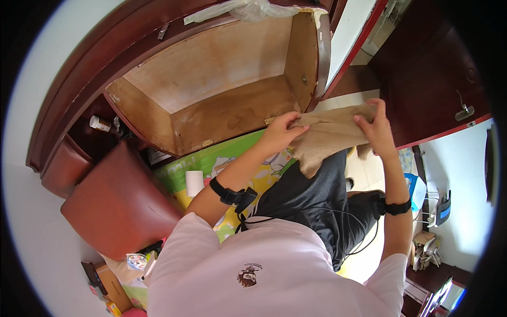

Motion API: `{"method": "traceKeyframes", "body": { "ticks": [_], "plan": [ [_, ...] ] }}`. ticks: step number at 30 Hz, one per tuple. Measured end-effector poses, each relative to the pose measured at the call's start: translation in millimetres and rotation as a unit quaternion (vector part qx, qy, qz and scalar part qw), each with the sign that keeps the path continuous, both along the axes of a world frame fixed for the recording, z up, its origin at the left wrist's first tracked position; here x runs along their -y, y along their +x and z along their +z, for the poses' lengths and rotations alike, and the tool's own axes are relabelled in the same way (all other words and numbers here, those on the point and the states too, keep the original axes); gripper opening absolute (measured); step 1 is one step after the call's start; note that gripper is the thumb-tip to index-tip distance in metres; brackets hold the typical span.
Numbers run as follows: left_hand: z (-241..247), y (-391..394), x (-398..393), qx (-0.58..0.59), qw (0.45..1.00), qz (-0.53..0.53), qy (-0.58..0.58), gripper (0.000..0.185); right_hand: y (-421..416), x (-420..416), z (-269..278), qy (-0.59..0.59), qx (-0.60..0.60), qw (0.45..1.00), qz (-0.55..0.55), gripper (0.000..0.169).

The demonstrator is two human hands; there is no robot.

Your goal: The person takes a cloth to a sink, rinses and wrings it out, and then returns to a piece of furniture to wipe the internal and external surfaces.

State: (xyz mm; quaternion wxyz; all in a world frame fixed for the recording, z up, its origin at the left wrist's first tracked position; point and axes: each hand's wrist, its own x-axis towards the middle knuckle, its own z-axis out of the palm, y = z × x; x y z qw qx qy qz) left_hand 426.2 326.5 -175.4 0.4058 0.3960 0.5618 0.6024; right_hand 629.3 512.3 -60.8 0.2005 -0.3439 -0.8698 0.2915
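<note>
A tan cloth is stretched between my two hands, in front of my dark shorts. My left hand pinches its left edge between thumb and fingers. At the opposite end, my right hand grips a bunched edge, with the thumb on top. One corner of the cloth hangs down toward my knee. Just beyond my left hand is an open wooden compartment with stained bare-wood walls. Its brown floor shows a dark stain, and small brass hinges sit along its near edge.
A plastic bag lies on the ledge above the compartment. A colourful patterned mat spreads below, with a white paper roll on it. Left are a reddish-brown leather cushion and a pill bottle. A dark red door stands at right.
</note>
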Motion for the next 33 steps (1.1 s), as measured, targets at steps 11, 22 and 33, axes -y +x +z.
{"method": "traceKeyframes", "body": {
  "ticks": [11,22,33],
  "plan": [
    [48,-5,29,-0.341,0.936,0.017,-0.086,0.04,3,-3,-45,0.014,0.108,0.965,0.237,0.02],
    [17,-31,-3,-0.169,0.98,-0.05,-0.09,0.022,-29,-10,-84,-0.205,0.013,0.959,0.194,0.026],
    [-24,-116,-8,-0.365,0.861,0.33,-0.131,0.025,16,-51,-107,-0.347,-0.022,0.923,0.163,0.018]
  ]
}}
